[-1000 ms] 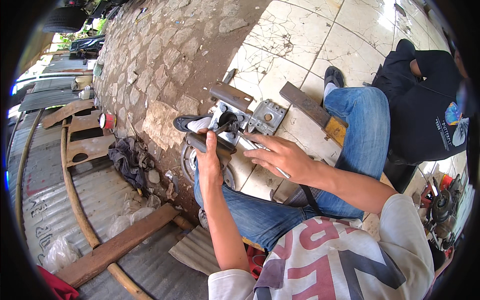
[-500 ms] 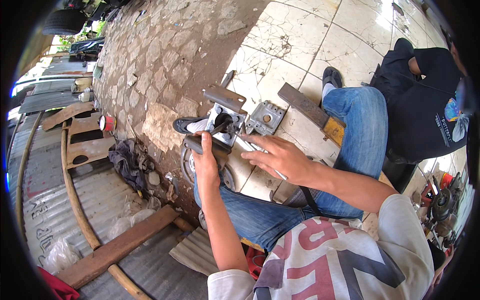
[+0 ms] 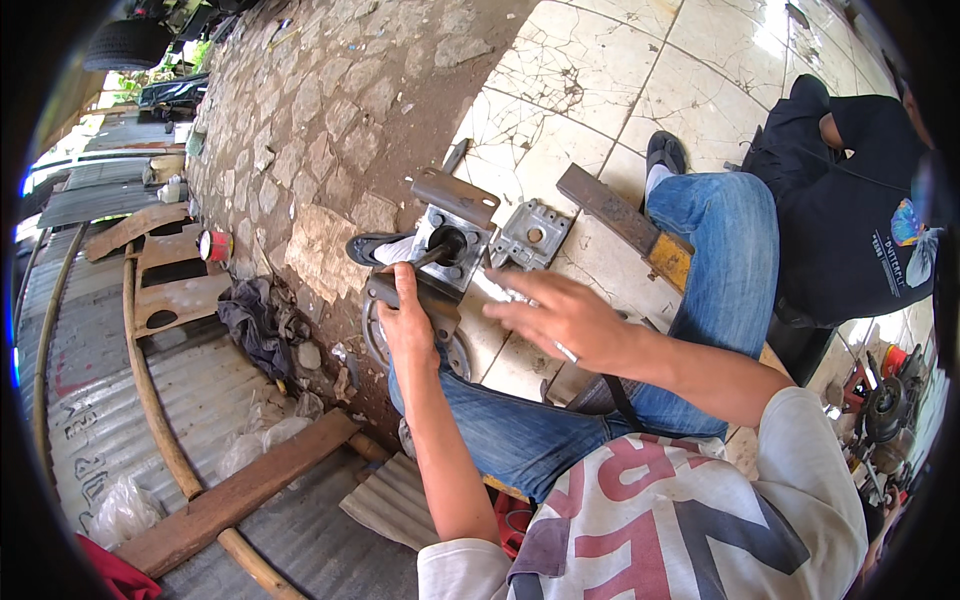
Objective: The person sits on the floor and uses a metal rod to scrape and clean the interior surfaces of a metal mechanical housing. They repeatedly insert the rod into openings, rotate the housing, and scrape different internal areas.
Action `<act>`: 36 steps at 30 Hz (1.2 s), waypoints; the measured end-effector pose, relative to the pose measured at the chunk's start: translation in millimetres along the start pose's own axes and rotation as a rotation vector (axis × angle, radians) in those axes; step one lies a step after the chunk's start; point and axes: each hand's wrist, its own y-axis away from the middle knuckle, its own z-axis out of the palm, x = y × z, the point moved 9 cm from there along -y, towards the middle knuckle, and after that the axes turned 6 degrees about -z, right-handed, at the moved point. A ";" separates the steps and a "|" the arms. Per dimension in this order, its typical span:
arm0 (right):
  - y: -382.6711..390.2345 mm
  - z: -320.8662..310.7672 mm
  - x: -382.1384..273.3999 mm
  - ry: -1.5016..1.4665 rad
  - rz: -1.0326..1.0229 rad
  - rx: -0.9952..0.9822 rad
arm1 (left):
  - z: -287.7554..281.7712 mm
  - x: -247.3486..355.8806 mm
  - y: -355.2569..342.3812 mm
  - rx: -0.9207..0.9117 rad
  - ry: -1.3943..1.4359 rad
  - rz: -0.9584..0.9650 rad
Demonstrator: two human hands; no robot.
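Note:
A metal housing (image 3: 437, 277) with a round dark bore and bolts at its corners stands in front of me, between two brown steel brackets. My left hand (image 3: 408, 330) is wrapped round the nearer bracket (image 3: 440, 303), thumb on top. A dark rod (image 3: 432, 256) slants across the bore near that thumb. Close to the housing's right side, my right hand (image 3: 562, 318) is closed round a thin silver rod-like tool (image 3: 567, 352), whose exact kind I cannot make out. Beyond that hand, a flat grey metal cover (image 3: 534, 236) with a central hole lies on the tiles.
A rusty steel bar (image 3: 610, 210) with a yellow part reaches toward my right knee. Another person in dark clothes (image 3: 850, 220) sits at the right. Dark cloth (image 3: 260, 325), a red can (image 3: 215, 246) and corrugated sheets (image 3: 190, 410) lie at the left.
The dark, blurred end of the tool at the bore no longer shows there, and more of the bore is visible. My right hand has shifted only slightly; my left keeps its hold.

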 end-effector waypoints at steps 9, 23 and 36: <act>-2.6 -6.1 2.9 -0.053 0.074 -0.058 | -8.8 -1.6 6.0 0.089 -0.061 0.065; 6.2 6.7 -2.6 -0.032 0.030 -0.107 | -1.2 2.2 5.7 0.063 -0.133 0.074; 5.5 19.7 -5.3 -0.024 0.003 -0.161 | 0.4 -9.6 -0.4 0.034 -0.067 0.070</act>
